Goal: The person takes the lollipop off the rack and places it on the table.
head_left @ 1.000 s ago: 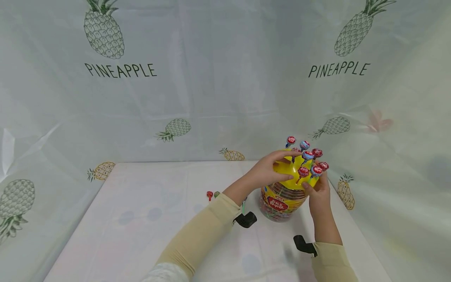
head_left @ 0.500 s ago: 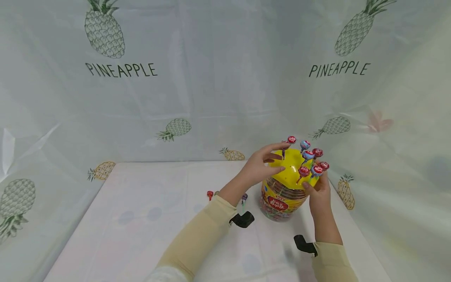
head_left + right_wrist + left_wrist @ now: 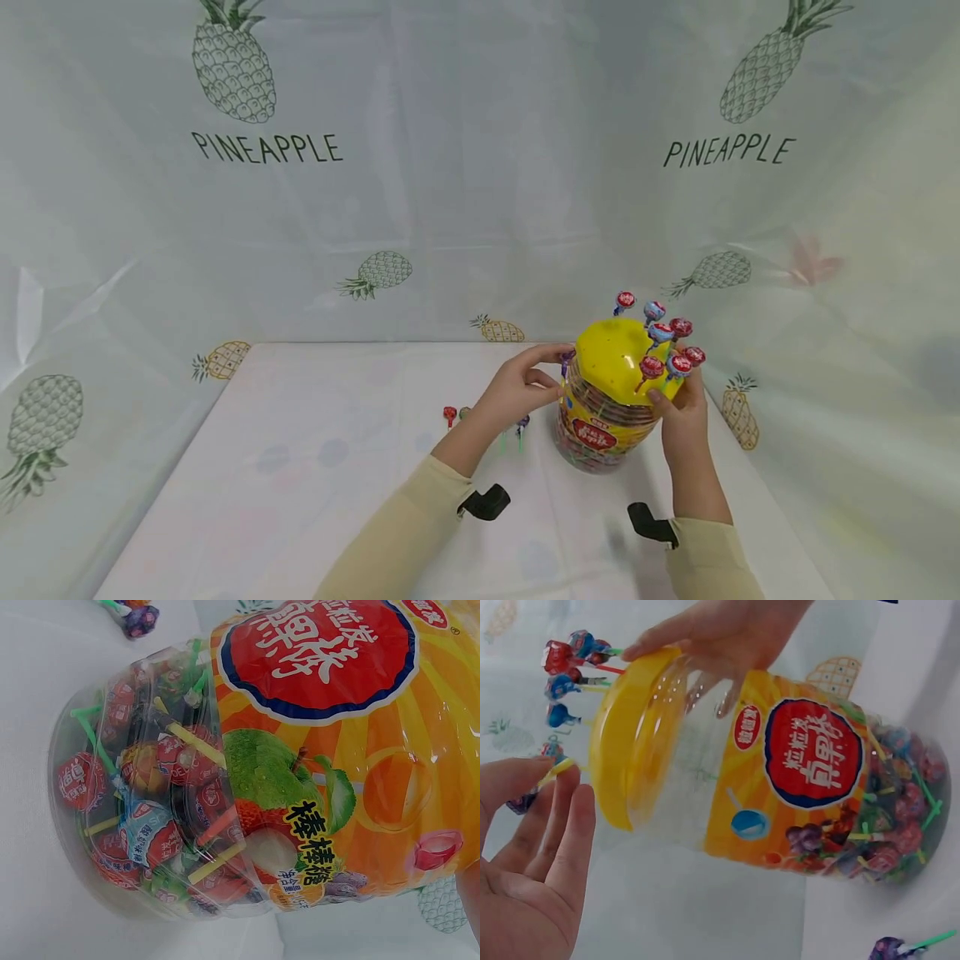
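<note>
A clear plastic candy jar (image 3: 594, 435) with a yellow and orange label stands on the table, its yellow lid (image 3: 611, 354) studded with several upright lollipops (image 3: 651, 367) on the right side. My left hand (image 3: 517, 390), left of the lid, pinches a purple-wrapped lollipop (image 3: 521, 802) by its yellow stick between thumb and fingers. In the left wrist view the stick's free end points toward the lid. My right hand (image 3: 684, 417) holds the lid's right side, thumb on its front edge. More wrapped lollipops (image 3: 150, 832) fill the bottom of the jar.
Several loose lollipops lie on the white table (image 3: 300, 500) left of the jar, among them a red one (image 3: 450, 414) and a purple one (image 3: 522, 423). A pineapple-print curtain (image 3: 450, 183) hangs behind and along the sides.
My left hand has moved left and down, from over the lid to beside it, carrying the purple lollipop away from the lid's top. My right hand has stayed at the lid.
</note>
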Demonstrator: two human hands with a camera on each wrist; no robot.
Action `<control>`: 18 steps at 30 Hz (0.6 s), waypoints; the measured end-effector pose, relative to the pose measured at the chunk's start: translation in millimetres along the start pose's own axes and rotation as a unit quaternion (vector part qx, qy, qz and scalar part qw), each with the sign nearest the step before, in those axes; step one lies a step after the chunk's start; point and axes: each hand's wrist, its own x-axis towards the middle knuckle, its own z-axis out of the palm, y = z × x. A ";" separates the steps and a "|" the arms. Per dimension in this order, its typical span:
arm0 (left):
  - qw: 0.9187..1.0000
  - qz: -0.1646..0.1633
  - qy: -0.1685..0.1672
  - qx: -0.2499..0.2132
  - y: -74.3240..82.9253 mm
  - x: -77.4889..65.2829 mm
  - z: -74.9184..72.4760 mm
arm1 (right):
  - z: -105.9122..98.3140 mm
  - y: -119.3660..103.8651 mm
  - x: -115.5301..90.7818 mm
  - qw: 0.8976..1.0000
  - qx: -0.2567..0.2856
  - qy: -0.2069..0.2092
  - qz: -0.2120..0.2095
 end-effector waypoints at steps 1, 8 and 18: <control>1.000 -0.001 0.002 0.004 -2.9 -3.9 -1.1 | -0.1 0.6 -0.4 1.000 -0.002 0.001 0.001; 0.999 -0.025 0.045 0.009 -14.5 -29.7 -9.7 | 0.8 2.6 -0.7 1.000 0.015 -0.002 -0.004; 0.992 -0.060 0.112 -0.025 -35.0 -60.0 -30.3 | -0.2 0.7 0.3 1.000 0.019 -0.003 -0.022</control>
